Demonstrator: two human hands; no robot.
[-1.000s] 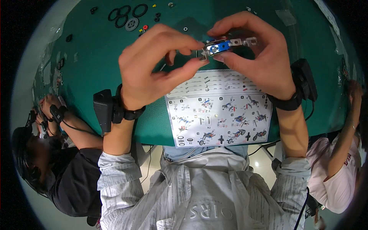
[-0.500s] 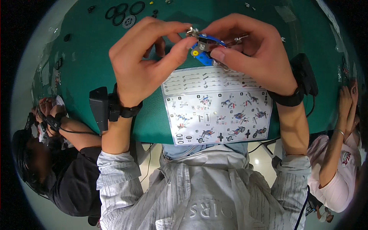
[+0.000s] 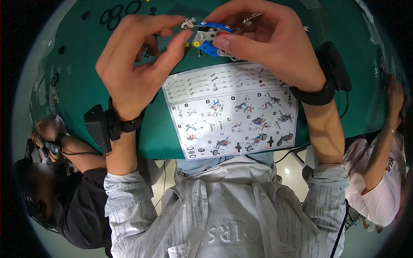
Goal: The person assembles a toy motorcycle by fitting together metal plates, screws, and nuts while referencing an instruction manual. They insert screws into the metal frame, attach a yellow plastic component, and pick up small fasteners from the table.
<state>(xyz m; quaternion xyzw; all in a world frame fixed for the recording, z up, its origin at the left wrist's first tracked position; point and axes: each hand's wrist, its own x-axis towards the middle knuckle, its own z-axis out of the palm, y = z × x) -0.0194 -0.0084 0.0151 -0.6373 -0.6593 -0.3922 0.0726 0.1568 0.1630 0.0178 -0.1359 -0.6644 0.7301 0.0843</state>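
Note:
My right hand (image 3: 271,47) grips a small part-built metal kit model (image 3: 208,36) with blue plates, silver brackets, screws and a yellow round piece. Its thumb presses the near side, while the curled fingers hide the model's right end. A thin silver piece (image 3: 251,19) sticks up by those fingers. At the model's left end, the thumb and index finger of my left hand (image 3: 133,60) pinch a small silver bracket (image 3: 187,23); their tips partly cover it. Both hands are above the far edge of a printed instruction sheet (image 3: 228,112) with drawings of parts and assembly steps.
The sheet lies on a green table (image 3: 81,90) near its front edge. Black rubber rings (image 3: 114,17) and small loose parts lie at the far left. A person in black (image 3: 81,206) sits at left, another in pale pink (image 3: 370,189) at right.
Both hands and the model have shifted left and slightly away from me in view. The sheet also appears further left. Both hands keep their hold.

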